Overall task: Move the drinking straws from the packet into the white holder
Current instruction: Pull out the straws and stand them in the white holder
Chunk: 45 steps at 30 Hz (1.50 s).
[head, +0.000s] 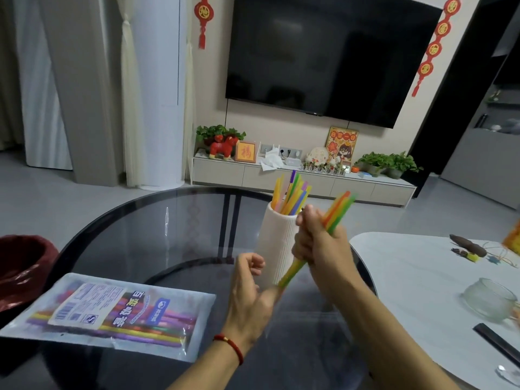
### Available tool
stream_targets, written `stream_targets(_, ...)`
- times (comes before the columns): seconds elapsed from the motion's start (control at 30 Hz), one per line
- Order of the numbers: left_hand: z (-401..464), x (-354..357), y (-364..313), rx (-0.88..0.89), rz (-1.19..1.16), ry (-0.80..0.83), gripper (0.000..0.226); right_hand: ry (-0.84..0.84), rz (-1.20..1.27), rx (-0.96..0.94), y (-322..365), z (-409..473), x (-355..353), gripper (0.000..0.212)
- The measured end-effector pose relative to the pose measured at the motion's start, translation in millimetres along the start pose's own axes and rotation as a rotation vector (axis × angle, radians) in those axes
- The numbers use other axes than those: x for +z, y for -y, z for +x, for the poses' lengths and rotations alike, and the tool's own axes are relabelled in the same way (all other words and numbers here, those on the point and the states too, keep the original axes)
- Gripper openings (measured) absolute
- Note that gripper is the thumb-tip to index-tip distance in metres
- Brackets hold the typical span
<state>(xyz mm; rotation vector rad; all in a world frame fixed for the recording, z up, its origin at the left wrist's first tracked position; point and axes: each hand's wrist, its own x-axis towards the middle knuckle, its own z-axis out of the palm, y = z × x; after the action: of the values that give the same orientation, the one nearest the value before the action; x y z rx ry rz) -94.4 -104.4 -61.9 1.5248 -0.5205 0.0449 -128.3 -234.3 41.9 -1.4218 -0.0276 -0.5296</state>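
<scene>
Ribbed white holder point(277, 249), smooth straws point(339, 211)

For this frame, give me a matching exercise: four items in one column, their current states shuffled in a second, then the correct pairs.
Items:
1. right hand
2. left hand
3. straw packet
4. white holder

States:
A. lies flat on the glass table
B. stands upright with straws in it
C. grips a bundle of straws
D. holds nothing, fingers loosely curled

Pairs: 1-C, 2-D, 3-A, 4-B
</scene>
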Motion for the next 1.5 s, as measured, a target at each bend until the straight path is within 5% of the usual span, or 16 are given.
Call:
stream_targets(0.13,48.4,-2.6,-28.8,0.084,0.156,-0.109,0.085,-0.202,0.416,-0.121,48.5,27.0,-36.8,0.041)
stream_targets(0.33,106.2,25.5,-42.8,-0.007,0.282,0.081,0.127,-0.438,0.568,-0.145,74.8,75.0,-43.0,0.040)
stream_targets(0.47,119.6,33.7,-35.8,-0.045,0.321,0.062,0.121,-0.386,0.216,-0.157,59.4,96.0,-23.2,0.037)
stream_targets(0.63,115.0,39.6,-35.6,-0.024,0.357,-0.011,0.081,-0.129,-0.722,-0.038,31.1,99.7,-1.8,0.028)
stream_targets(0.73,116.3,41.4,-37.3,-0.039,0.385,-0.010,0.070,-0.099,-0.544,-0.032,28.1,90.7,4.6,0.036)
stream_targets(0.9,110.1,30.9,-38.2,-0.060,0.385,0.076,0.068,-0.250,-0.573,-0.366,36.7,87.8,8.9,0.096)
stream_targets(1.03,77.5,-7.4,-31.1,-0.151,0.355,0.241,0.117,-0.144,-0.752,-0.379,36.1,79.5,10.7,0.059)
stream_targets(1.1,55.9,-34.8,-22.6,-0.109,0.457,0.244,0.119,-0.068,-0.829,-0.339,38.9,77.7,6.0,0.037)
stream_targets(1.17,37.6,-71.6,-11.9,-0.015,0.702,0.280,0.113,-0.058,-0.898,-0.348,41.5,71.6,10.3,0.037)
stream_targets(1.3,17.9,-144.7,4.4,0.072,1.201,0.644,0.130,-0.281,-1.171,-0.766,30.7,34.4,21.9,0.034)
stream_targets(1.4,10.2,-167.5,13.1,-0.033,1.347,0.916,0.150,0.008,-1.276,-0.844,-9.1,-14.9,27.2,0.031)
stream_targets(1.5,12.3,-163.3,10.6,-0.084,1.281,0.935,0.150,0.352,-1.381,-0.483,-58.8,-60.8,25.5,0.032)
